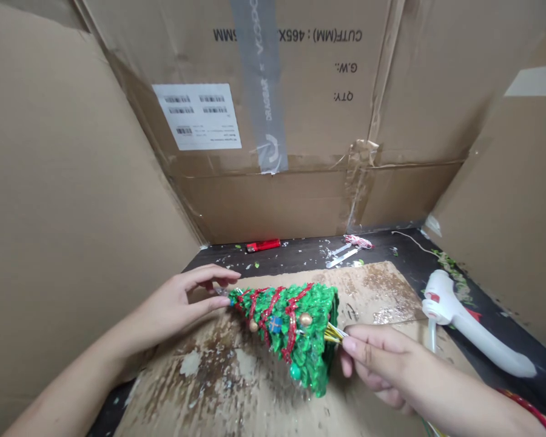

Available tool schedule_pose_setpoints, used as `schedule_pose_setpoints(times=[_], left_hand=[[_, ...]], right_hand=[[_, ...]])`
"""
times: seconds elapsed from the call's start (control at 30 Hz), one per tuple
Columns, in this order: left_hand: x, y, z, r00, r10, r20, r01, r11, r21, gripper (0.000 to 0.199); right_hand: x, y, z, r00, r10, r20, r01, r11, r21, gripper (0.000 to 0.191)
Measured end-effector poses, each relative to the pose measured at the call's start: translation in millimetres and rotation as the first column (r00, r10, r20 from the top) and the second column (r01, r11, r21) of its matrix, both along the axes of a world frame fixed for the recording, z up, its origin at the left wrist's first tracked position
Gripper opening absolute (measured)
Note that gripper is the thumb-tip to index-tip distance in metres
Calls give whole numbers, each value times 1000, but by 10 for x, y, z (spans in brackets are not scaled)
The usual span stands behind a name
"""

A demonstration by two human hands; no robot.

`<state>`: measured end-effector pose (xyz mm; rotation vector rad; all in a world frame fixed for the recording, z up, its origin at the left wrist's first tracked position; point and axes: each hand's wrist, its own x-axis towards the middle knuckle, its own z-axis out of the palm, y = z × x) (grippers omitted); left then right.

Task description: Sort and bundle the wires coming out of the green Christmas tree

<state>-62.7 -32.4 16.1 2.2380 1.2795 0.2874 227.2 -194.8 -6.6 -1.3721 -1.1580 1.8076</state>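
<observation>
A small handmade Christmas tree (284,331) lies on its side above a stained cardboard sheet (368,291). It is covered in glossy green leaf shapes, with red tinsel, gold baubles and a tiny blue gift. My left hand (177,306) grips its narrow tip between thumb and fingers. My right hand (373,358) pinches a bundle of yellow wires (334,332) that sticks out of the tree's wide base. The tree's underside is hidden.
A white hot glue gun (464,321) lies on the right with its cord trailing back. A red lighter (262,245) and metal strips with red-and-white twine (348,250) lie on the dark tabletop (291,256) among scraps. Cardboard walls (255,109) surround the area.
</observation>
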Motion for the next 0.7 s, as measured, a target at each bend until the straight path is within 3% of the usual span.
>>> schedule_pose_setpoints(times=[0.27, 0.43, 0.7], left_hand=[[11, -65, -110, 982, -112, -154, 129, 986, 105, 56], [21, 9, -155, 952, -163, -260, 213, 961, 176, 39], [-24, 7, -102, 957, -116, -265, 198, 930, 309, 40]], right_hand=[[-10, -23, 15, 999, 9, 32, -8, 1000, -26, 68], [13, -22, 25, 997, 28, 68, -24, 998, -59, 71], [94, -77, -110, 992, 29, 125, -33, 999, 26, 47]])
